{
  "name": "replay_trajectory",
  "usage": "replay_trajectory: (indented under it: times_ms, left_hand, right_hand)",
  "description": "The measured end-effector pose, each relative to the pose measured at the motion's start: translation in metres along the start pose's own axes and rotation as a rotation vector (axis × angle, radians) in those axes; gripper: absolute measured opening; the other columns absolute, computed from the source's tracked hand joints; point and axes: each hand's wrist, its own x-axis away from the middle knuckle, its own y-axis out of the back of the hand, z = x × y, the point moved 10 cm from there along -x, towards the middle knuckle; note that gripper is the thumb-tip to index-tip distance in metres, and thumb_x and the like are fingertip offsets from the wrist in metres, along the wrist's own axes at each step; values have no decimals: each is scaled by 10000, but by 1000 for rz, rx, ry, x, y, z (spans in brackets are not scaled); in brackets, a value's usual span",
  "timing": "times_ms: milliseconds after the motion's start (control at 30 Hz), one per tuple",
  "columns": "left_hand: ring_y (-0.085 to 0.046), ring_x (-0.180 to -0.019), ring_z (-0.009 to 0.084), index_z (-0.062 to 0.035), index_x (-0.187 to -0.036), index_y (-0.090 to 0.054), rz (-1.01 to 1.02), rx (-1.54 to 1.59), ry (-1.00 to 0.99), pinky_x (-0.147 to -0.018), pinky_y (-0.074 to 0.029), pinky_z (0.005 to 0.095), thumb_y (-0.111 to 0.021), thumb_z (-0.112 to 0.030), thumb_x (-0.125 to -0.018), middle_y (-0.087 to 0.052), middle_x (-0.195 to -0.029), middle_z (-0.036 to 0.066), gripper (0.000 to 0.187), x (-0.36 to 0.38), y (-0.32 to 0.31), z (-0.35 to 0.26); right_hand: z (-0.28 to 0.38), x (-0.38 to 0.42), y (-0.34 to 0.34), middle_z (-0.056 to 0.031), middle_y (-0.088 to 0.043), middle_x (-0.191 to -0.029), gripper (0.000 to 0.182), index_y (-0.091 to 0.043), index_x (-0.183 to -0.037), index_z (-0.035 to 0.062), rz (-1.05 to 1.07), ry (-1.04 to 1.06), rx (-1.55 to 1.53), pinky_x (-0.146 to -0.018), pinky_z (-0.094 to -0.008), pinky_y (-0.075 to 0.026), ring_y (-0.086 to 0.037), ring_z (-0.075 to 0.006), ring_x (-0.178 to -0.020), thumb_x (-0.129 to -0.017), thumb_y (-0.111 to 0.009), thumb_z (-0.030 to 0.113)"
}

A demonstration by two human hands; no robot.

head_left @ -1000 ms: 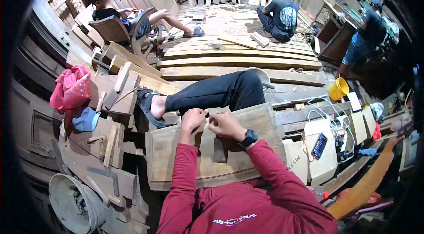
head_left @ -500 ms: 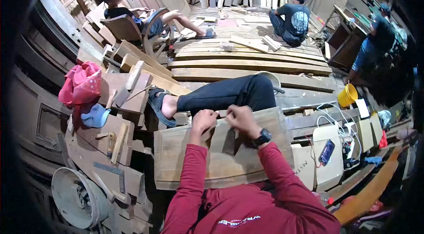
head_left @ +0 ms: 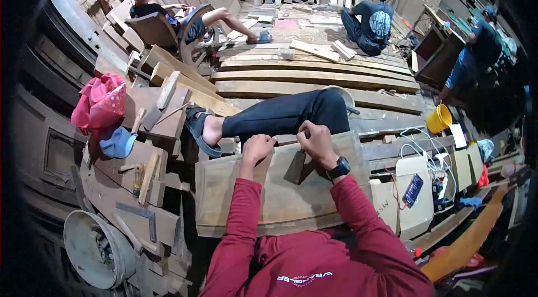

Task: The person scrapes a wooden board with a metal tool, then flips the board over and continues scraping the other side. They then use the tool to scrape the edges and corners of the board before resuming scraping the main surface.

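A wide wooden panel [head_left: 246, 196] lies across my lap. My left hand [head_left: 259, 148] rests at the panel's far edge with its fingers curled; what they hold, if anything, is hidden. To the right, my right hand [head_left: 316, 141] is closed near the same edge, its fingertips bent together over something I cannot make out. Just below my right hand, a dark, flat block-like shape [head_left: 295, 168] shows on the panel. A black watch [head_left: 339, 168] is on my right wrist.
Left: white bucket [head_left: 95, 249], metal square [head_left: 137, 213], pink bag [head_left: 100, 102], blue cap [head_left: 118, 143]. Right: phone [head_left: 413, 190] with cables, yellow bucket [head_left: 439, 119]. Beyond lie long planks [head_left: 314, 85]; one person sits in a chair, another squats, a third is far right.
My right hand has moved up and slightly right, away from my left hand, and the gap between them is wider. The whole view has shifted slightly.
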Motion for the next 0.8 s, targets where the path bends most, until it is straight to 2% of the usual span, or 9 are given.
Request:
replay_trajectory:
  times_ms: [33,167,333,400,500,533,633,733,800]
  left_hand:
    - [-675,-1049,417,-104,-972,-780,0,26,-30,-929,-526,496,-552,-483,-982,-726,-1041,210,443,0,-2,-1]
    - [-679,-1040,419,-73,-992,-779,-6,16,-82,-933,-525,503,-551,-461,-979,-717,-1039,240,450,-12,-11,4]
    - [-682,-1044,408,-101,-1002,-784,-14,12,-23,-935,-530,494,-553,-453,-978,-725,-1040,222,421,-3,1,4]
    - [-684,-1044,401,-98,-1006,-782,16,11,-44,-933,-532,492,-550,-457,-980,-728,-1040,213,428,-5,-7,2]
    - [-687,-1039,400,-92,-1014,-780,6,-19,-65,-920,-536,491,-540,-465,-985,-727,-1043,216,444,-6,-8,-3]
    - [-684,-1043,405,-93,-1014,-781,2,-12,-60,-925,-534,491,-544,-467,-983,-725,-1045,220,444,-5,-5,-2]
    - [-679,-1036,421,-95,-1005,-784,-5,26,-30,-936,-525,502,-557,-472,-979,-723,-1036,231,441,-2,1,-1]
    - [-685,-1027,416,-96,-987,-782,18,17,-11,-922,-530,502,-549,-484,-982,-725,-1028,228,453,-4,-4,2]
    - [-688,-1027,415,-93,-1001,-777,-17,-9,-64,-912,-534,503,-543,-485,-981,-729,-1020,221,457,-9,-9,4]
  right_hand:
    - [5,5,-10,-172,-678,-677,164,-684,-818,48,37,51,-27,-585,-435,-543,-689,-350,-612,-820,-689,212]
    - [40,33,-62,-185,-684,-717,160,-698,-857,57,322,256,-68,-621,-463,-542,-690,-388,-675,-834,-685,215]
    - [-6,-2,-6,-171,-680,-683,160,-690,-827,54,-27,-19,-14,-562,-432,-538,-691,-357,-622,-831,-713,212]
    - [-8,4,-12,-169,-678,-671,158,-686,-822,51,61,-75,-72,-581,-433,-543,-687,-370,-626,-834,-701,208]
    - [32,30,-53,-200,-685,-720,182,-682,-836,25,274,198,-133,-660,-467,-550,-680,-402,-683,-841,-671,207]
    - [30,35,-70,-215,-687,-756,208,-687,-854,16,409,167,-54,-677,-475,-552,-684,-406,-701,-839,-680,223]
    - [17,14,-42,-186,-678,-694,180,-701,-852,43,202,153,-57,-651,-454,-560,-688,-377,-643,-845,-680,222]
    - [-15,-1,-9,-173,-685,-695,134,-709,-852,59,76,-95,-18,-583,-433,-552,-700,-361,-636,-849,-670,187]
    - [-1,6,-14,-201,-687,-727,167,-700,-854,36,96,22,-47,-622,-448,-556,-703,-371,-673,-841,-674,201]
